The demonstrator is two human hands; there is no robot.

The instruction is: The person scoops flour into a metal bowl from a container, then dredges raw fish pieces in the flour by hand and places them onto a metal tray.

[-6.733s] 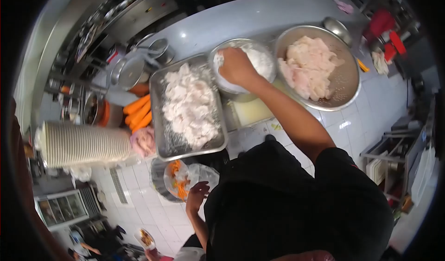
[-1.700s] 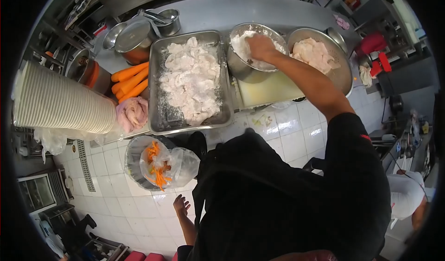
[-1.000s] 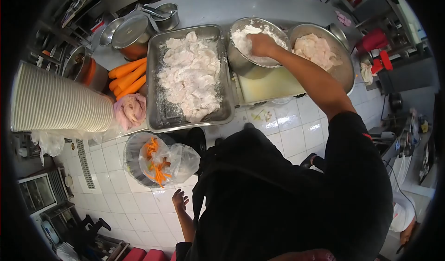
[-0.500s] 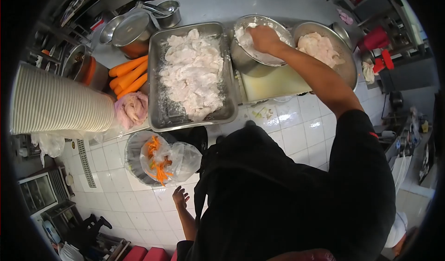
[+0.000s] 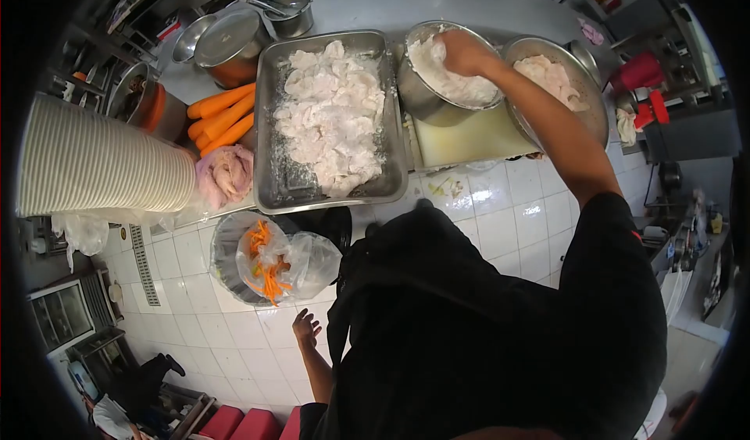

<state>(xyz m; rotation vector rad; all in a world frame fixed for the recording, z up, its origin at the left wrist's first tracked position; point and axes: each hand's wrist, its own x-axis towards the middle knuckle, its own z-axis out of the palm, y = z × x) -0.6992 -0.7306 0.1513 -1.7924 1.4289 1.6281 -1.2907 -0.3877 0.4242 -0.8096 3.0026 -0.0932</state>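
My right hand (image 5: 466,53) is down in a deep metal pot (image 5: 428,103) of white flour (image 5: 461,85). Its fingers are bent into the flour, and whatever they grip is hidden. Left of the pot lies a metal tray (image 5: 269,194) with flour-coated pieces (image 5: 332,116). To the right, raw pale meat (image 5: 551,81) rests in a metal colander (image 5: 598,116). My left hand (image 5: 307,327) hangs low over the floor with its fingers apart and empty, just below a bin (image 5: 226,245) lined with plastic and holding orange peelings (image 5: 269,276).
Carrots (image 5: 223,120), a pink bundle (image 5: 226,174) and a tall stack of white containers (image 5: 105,163) stand left of the tray. A lidded pot (image 5: 229,40) sits behind. A cutting board (image 5: 469,139) lies under the flour pot. Part of another person (image 5: 141,385) shows at lower left.
My right hand has stayed at the flour pot, moving within the flour, its fingers now deeper than half a second ago. The counter items have shifted slightly in view. My left hand still hangs open.
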